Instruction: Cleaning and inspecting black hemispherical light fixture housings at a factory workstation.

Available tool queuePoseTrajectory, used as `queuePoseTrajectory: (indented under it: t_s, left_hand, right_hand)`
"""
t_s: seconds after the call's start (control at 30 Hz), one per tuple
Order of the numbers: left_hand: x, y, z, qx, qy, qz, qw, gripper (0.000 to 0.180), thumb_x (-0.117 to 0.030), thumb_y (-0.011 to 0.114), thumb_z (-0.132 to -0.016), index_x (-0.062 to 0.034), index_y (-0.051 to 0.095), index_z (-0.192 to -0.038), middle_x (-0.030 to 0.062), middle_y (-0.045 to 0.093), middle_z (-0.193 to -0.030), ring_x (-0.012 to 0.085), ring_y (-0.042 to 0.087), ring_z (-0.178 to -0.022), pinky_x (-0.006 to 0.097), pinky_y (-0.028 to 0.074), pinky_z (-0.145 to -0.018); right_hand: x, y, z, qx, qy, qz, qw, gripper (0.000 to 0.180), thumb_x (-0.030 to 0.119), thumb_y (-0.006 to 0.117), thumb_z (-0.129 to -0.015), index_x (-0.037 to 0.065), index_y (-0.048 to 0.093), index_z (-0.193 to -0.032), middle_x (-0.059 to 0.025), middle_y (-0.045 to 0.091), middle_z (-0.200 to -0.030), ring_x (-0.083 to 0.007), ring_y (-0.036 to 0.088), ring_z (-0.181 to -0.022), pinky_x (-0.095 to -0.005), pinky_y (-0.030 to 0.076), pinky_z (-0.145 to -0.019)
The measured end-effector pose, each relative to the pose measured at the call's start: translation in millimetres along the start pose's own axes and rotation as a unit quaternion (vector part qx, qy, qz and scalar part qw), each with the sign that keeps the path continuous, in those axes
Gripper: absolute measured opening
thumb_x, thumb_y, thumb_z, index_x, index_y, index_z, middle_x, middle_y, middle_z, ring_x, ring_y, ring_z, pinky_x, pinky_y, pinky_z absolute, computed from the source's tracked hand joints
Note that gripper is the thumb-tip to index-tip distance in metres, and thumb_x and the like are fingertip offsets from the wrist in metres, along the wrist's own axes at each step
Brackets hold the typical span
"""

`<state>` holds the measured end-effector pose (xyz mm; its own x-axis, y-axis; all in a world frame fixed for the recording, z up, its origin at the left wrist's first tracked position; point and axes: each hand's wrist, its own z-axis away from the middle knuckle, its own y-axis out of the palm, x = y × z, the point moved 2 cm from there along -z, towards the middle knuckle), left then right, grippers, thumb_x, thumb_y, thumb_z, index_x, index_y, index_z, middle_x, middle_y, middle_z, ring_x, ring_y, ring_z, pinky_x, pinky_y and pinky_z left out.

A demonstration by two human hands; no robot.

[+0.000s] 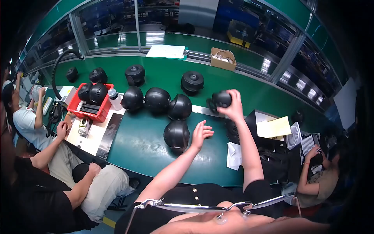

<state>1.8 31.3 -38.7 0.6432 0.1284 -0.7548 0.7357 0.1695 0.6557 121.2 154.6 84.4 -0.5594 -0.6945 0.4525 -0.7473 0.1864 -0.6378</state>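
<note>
A black rounded device with a ball-like body is in my right hand, at the seam between the green work table and the green belt behind it. My fingers wrap round its right side. Over the table's middle my left hand is held with fingers apart and nothing in it. Just left of that hand sits a black ball-shaped device. Behind it stand three more, a right one, a middle one and a left one. Another dark round device is partly hidden by my right forearm.
Several black devices, one of them tall, stand on the green belt. A red bin and a bottle are at left beside a seated co-worker. White paper and a box with yellow sheets lie right.
</note>
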Motion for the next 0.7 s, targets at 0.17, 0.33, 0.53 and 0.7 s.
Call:
queuePoseTrajectory:
  t_s: [0.17,0.33,0.53,0.7]
  left_hand:
    - [-10,7,27,0.224,-0.323,0.227,0.891,0.105,-0.086,0.022,-0.068,-0.0045,0.035,-0.133,0.0215,0.052,-0.12,0.035,0.059,-0.098,0.044,0.046,-0.089]
    - [-32,43,43,0.189,-0.276,0.241,0.911,0.088,-0.079,0.024,-0.076,-0.0147,0.036,-0.136,0.0146,0.041,-0.135,0.0322,0.049,-0.115,0.052,0.041,-0.093]
    - [-13,3,23,0.114,-0.111,0.052,0.986,0.078,-0.069,0.038,-0.081,-0.0018,0.05,-0.12,0.0117,0.058,-0.113,0.0212,0.057,-0.101,0.035,0.045,-0.089]
    - [-20,0,20,0.18,-0.014,-0.125,0.976,0.085,-0.072,0.05,-0.071,0.0015,0.051,-0.113,0.0079,0.059,-0.106,0.0165,0.054,-0.099,0.03,0.042,-0.089]
  right_hand:
    - [37,-58,59,0.222,-0.034,-0.308,0.924,0.078,0.02,0.082,-0.042,0.011,0.045,-0.11,-0.0109,0.039,-0.126,-0.0264,0.039,-0.12,-0.0373,0.03,-0.1]
    - [35,-57,95,0.224,-0.026,-0.406,0.885,0.085,0.027,0.086,-0.041,0.013,0.04,-0.111,-0.0135,0.04,-0.127,-0.0273,0.038,-0.12,-0.0402,0.028,-0.102]
    - [40,-14,136,0.005,0.135,-0.587,0.798,0.096,0.037,0.084,-0.053,0.011,0.029,-0.127,-0.0083,0.04,-0.126,-0.022,0.04,-0.118,-0.0351,0.03,-0.102]
    - [37,-28,144,0.021,0.165,-0.581,0.797,0.094,0.034,0.083,-0.059,0.009,0.031,-0.132,-0.0064,0.042,-0.126,-0.0205,0.041,-0.119,-0.0328,0.033,-0.1]
